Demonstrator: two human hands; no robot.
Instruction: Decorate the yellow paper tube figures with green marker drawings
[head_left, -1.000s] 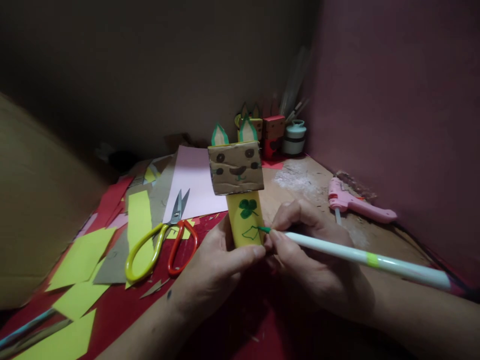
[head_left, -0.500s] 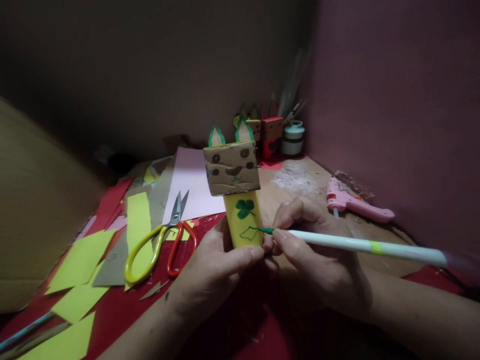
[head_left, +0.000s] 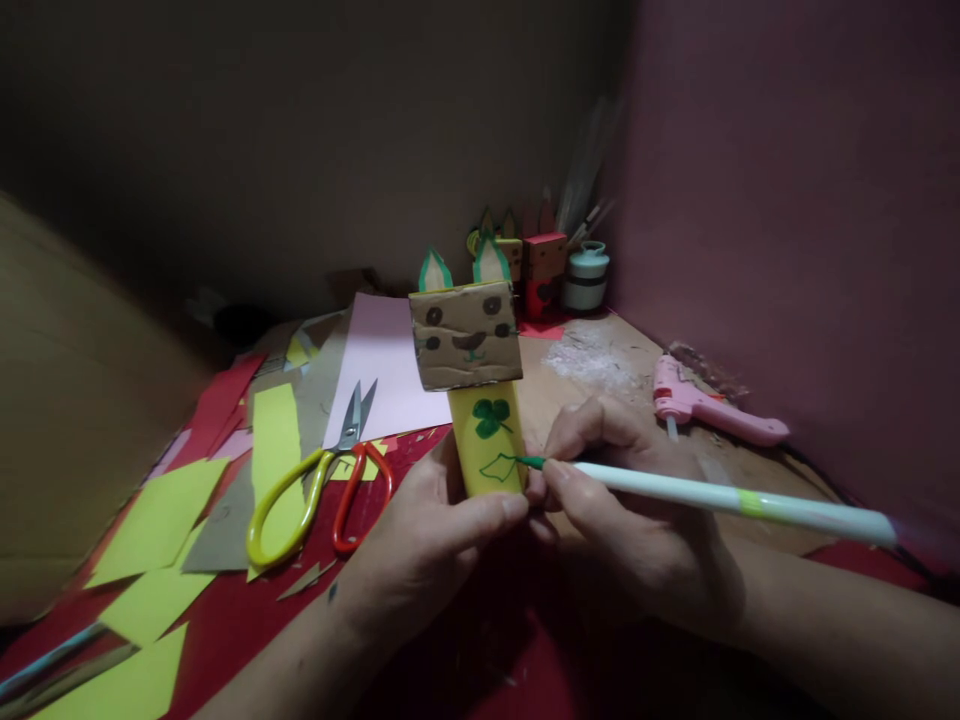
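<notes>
My left hand (head_left: 442,535) grips the lower end of a cardboard animal figure (head_left: 466,345), holding it upright. The figure has a square brown face with drawn eyes, nose and mouth, two green-edged ears, and a yellow body. A filled-in green clover is on the body, with a green outline shape below it. Pinched in my right hand (head_left: 622,500) is a white marker (head_left: 675,485) with a green tip; the tip is at the right end of the outline, and whether it touches the body I cannot tell. Some of my right fingers are tucked beside the figure's base.
Scissors (head_left: 341,460) with yellow and red handles lie open at left, among yellow paper pieces (head_left: 161,520) and a pink sheet (head_left: 382,360). A pink glue gun (head_left: 712,408) rests at right. Behind stand a red figure (head_left: 544,270) and a pale blue jar (head_left: 585,277).
The marker's back end has dipped slightly while its tip stays near the outline. The figure has shifted very little; the outline looks the same.
</notes>
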